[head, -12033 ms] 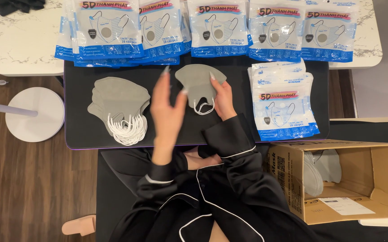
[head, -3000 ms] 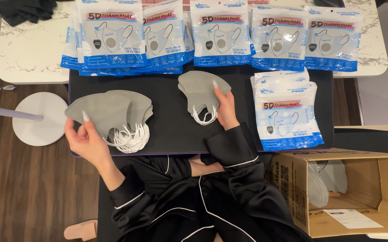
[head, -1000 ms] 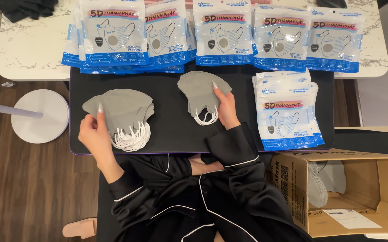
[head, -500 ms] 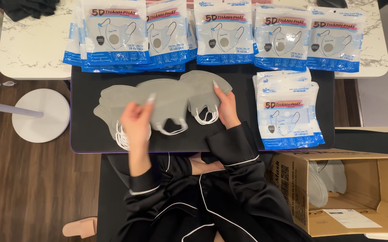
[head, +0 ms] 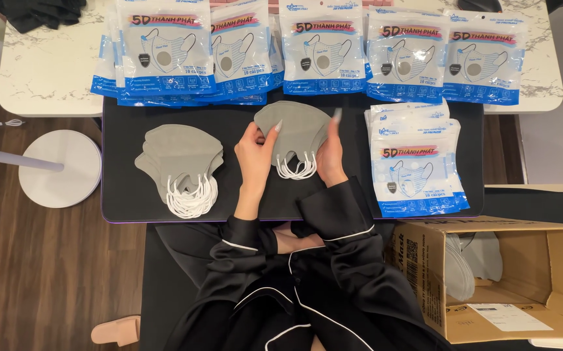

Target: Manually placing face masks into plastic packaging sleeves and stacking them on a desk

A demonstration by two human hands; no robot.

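Observation:
A small stack of grey face masks (head: 294, 127) with white ear loops lies in the middle of a black board (head: 122, 195). My left hand (head: 255, 153) grips the stack's left edge, thumb and fingers pinched on it. On the opposite edge rests my right hand (head: 330, 153), one finger raised. A larger pile of grey masks (head: 180, 156) lies on the board's left part, apart from both hands. Black sleeves with white piping cover both my arms.
Blue-and-white mask bags (head: 323, 45) line the white marble table (head: 47, 78) at the top. More bags (head: 415, 162) are piled on the board's right. An open cardboard box (head: 541, 312) with grey masks stands at lower right. A white round base (head: 60, 169) is on the wooden floor, left.
My left hand has carried a grey mask from the left pile to the small middle stack and now holds that stack's left edge. The right hand stayed at the stack.

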